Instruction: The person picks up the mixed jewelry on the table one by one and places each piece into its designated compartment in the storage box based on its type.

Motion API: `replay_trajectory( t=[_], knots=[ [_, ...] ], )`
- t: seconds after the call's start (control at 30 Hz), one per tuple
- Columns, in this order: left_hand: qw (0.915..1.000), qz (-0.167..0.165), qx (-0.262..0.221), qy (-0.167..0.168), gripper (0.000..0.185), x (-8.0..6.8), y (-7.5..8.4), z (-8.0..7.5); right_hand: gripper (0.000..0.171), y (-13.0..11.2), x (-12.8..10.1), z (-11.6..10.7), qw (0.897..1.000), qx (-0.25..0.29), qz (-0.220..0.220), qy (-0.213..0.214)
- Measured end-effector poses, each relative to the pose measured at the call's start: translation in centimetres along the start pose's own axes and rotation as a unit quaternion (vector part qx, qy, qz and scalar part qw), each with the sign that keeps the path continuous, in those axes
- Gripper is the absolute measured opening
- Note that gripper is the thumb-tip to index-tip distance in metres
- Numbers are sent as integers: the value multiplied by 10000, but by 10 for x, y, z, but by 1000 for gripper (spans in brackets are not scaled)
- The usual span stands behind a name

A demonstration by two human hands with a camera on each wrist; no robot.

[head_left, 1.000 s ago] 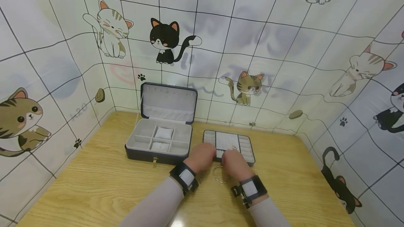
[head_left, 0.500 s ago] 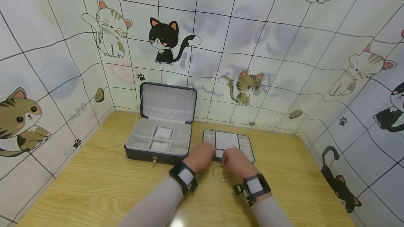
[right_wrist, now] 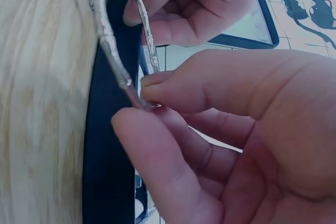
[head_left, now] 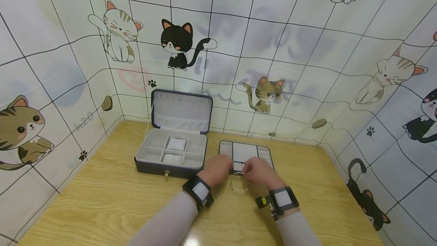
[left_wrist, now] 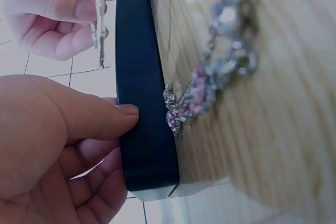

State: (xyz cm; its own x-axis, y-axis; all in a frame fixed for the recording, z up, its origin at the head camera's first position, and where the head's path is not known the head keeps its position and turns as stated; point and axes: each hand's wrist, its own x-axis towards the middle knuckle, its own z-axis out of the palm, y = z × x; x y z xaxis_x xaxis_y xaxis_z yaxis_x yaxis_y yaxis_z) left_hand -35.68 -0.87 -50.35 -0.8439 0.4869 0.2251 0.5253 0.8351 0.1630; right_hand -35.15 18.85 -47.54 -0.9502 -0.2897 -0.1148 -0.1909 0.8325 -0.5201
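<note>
While the left hand (head_left: 216,170) grips the tray (head_left: 263,154) edge, steadying it, the right hand (head_left: 261,173) pinches a silver bangle (head_left: 238,182) upright just above the table (head_left: 102,200). A pink bracelet (left_wrist: 210,85) lies beside the tray.

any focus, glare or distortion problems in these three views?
Head view: wide-angle bend in the wall's grid lines, glare patch on the table near the bottom edge. Left wrist view: the beaded bracelet on the wood is soft at its far end, while the left hand and tray edge are sharp. Right wrist view: cool tint; the thin bangle in the right hand stays readable.
</note>
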Motion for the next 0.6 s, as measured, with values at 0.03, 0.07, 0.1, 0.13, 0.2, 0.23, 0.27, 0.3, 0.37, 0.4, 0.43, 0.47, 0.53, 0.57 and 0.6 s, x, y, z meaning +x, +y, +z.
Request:
replay_trajectory(
  t=[0.03,0.07,0.1,0.13,0.2,0.23,0.27,0.3,0.37,0.4,0.43,0.47,0.53,0.57,0.6],
  knots=[
    [10000,0,-10,5,23,0,0,0,7,0,-1,-1,10000,56,22,31],
    [10000,2,-19,9,23,0,0,1,7,0,-1,-2,9999,109,36,60],
    [10000,5,-23,19,23,1,0,1,7,0,-2,-3,9998,152,45,97],
    [10000,9,-21,25,22,1,0,1,7,0,-2,-4,9998,171,47,133],
    [10000,10,-29,17,22,1,0,1,7,0,-3,-6,9995,232,94,196],
    [10000,22,-37,17,21,1,0,0,6,1,-3,-6,9993,261,125,230],
    [10000,30,-46,16,21,1,-1,0,6,1,-3,-7,9991,292,154,254],
    [10000,36,-54,20,20,1,-1,0,5,2,-3,-8,9989,313,172,297],
    [9999,29,-116,25,18,0,-2,0,4,2,-3,-10,9983,387,235,359],
    [9999,19,-148,39,17,0,-2,-1,4,2,-4,-11,9980,426,247,389],
    [9998,8,-186,53,17,0,-2,-1,4,2,-4,-12,9976,476,276,428],
    [9997,-12,-226,57,16,-1,-2,-2,5,2,-4,-12,9971,534,303,457],
    [9996,-35,-260,61,16,-2,-1,-5,5,2,-4,-14,9962,601,354,513],
    [9996,-40,-256,62,16,-2,0,-7,5,2,-4,-14,9958,642,378,523],
    [9997,-35,-244,45,16,-3,0,-8,5,2,-3,-14,9955,662,397,543]
  ],
)
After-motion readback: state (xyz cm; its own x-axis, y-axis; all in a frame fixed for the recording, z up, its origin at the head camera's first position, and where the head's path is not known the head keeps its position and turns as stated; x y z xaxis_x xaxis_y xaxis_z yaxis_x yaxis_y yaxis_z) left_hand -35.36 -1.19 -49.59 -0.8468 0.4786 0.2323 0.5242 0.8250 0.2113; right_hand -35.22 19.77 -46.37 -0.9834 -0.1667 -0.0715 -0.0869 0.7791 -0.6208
